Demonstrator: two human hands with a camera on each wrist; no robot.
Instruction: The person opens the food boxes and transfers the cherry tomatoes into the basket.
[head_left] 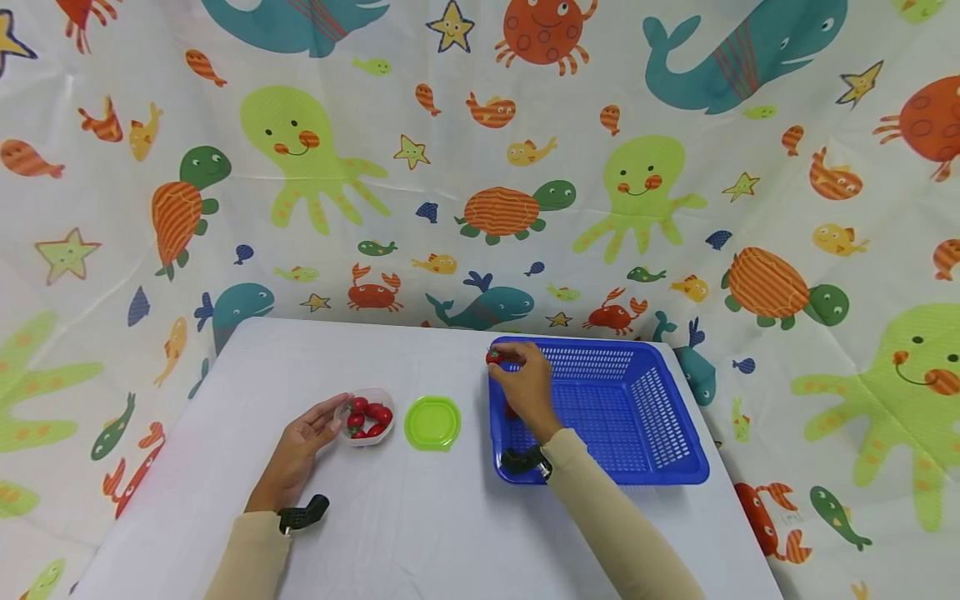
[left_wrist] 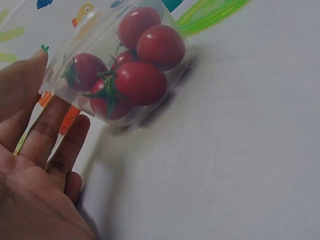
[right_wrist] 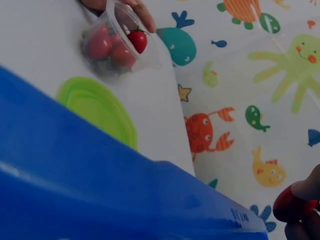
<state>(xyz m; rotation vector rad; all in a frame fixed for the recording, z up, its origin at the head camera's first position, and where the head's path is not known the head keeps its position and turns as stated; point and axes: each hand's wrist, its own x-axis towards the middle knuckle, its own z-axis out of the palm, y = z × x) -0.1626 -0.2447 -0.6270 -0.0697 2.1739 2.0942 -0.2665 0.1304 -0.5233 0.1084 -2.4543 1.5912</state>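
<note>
My left hand (head_left: 302, 439) holds the left side of a small clear plastic container (left_wrist: 175, 82), its thumb and fingers at the rim. Inside the container lie several red cherry tomatoes (head_left: 377, 414), some with green stems. Over the back left corner of a blue basket (head_left: 600, 402), my right hand (head_left: 527, 385) pinches a single cherry tomato (right_wrist: 290, 204) between thumb and fingertips. Below that hand, a bit of red (head_left: 512, 411) shows inside the basket, mostly hidden by the hand.
A bright green lid (head_left: 432, 423) lies on the white table (head_left: 420, 525) between the container and the basket. Behind the table hangs a cloth (head_left: 450, 200) printed with sea animals.
</note>
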